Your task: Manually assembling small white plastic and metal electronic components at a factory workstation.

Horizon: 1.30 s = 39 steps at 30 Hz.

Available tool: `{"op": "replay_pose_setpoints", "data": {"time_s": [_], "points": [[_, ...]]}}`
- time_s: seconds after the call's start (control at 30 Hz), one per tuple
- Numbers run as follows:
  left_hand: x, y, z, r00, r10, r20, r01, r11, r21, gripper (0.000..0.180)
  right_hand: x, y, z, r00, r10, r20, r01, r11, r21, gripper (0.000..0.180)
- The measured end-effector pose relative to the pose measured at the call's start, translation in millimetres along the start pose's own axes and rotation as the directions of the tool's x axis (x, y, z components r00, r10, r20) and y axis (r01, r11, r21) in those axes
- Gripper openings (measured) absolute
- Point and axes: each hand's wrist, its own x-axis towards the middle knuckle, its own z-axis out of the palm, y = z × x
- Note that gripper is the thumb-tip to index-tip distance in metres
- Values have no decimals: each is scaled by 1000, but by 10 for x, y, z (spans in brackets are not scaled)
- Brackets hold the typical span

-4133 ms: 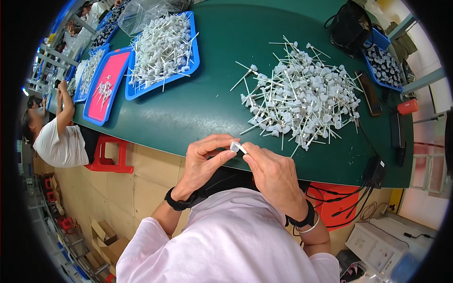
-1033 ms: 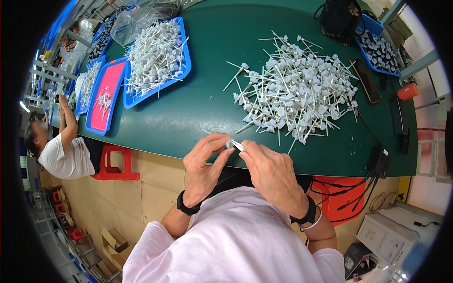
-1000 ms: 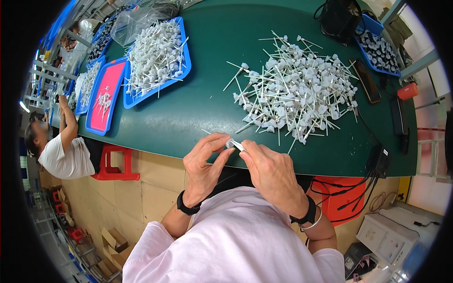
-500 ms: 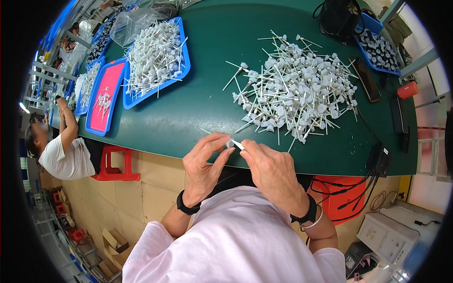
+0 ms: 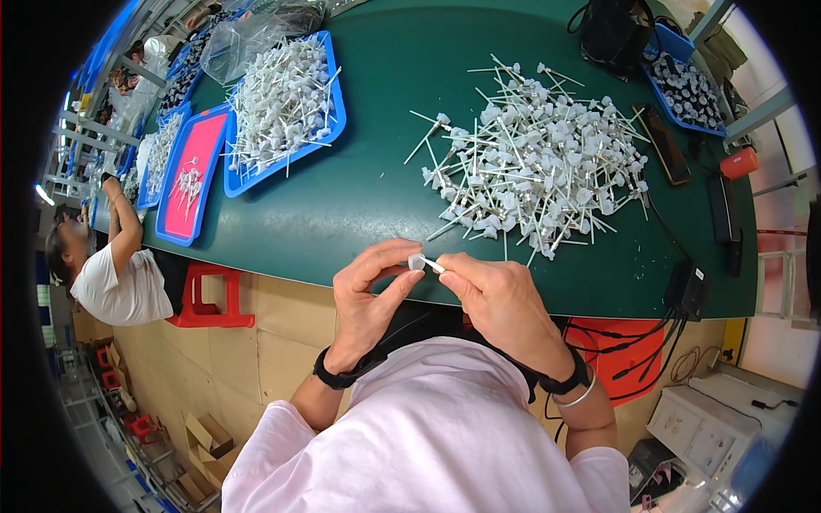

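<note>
A: Head view, only one. Grips?
B: Both pinching. Left hand (image 5: 363,299) has thumb and fingertips on a faceted white cap (image 5: 416,262); right hand (image 5: 503,295) grips the slim white stem (image 5: 434,266) next to it.
A: Where's that?
B: Between the hands, by the near edge of the green table (image 5: 385,94). Height above it: can't tell.
A: How far along?
B: One piece mid-handling, I'd judge, not put down. Cap and stem meet; fully joined or not, can't tell. From the hands, big pile of white stemmed pieces (image 5: 543,167) at 2 o'clock, heaped blue tray (image 5: 339,111) between 10 and 11, pink-lined tray (image 5: 205,141) with a few pieces at 10. Plenty lying about; which are finished, unclear.
A: Orientation?
B: Long axis runs 10 to 4 o'clock. Cap end points to 10, stem to 4, its far end hidden in the right fingers.
</note>
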Motion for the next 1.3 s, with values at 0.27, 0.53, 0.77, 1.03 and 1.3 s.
{"op": "replay_pose_setpoints", "data": {"time_s": [0.27,0.53,0.77,1.03,1.3], "points": [[-7,-31,-29,996,-80,49,86,986,-145,27,84,105,-115,938,192,288,-284,904,321,20],[-16,-36,-28,992,-92,86,109,967,-230,27,179,178,-231,866,185,465,-364,871,331,23],[-28,-47,-2,992,-110,61,121,967,-223,28,109,72,-196,904,233,359,-339,902,266,27],[-37,-33,13,997,-59,47,66,987,-150,27,95,90,-184,901,219,374,-331,905,266,28],[-30,-51,2,997,10,81,-7,999,-35,24,125,107,-220,871,233,432,-378,880,287,25]]}}
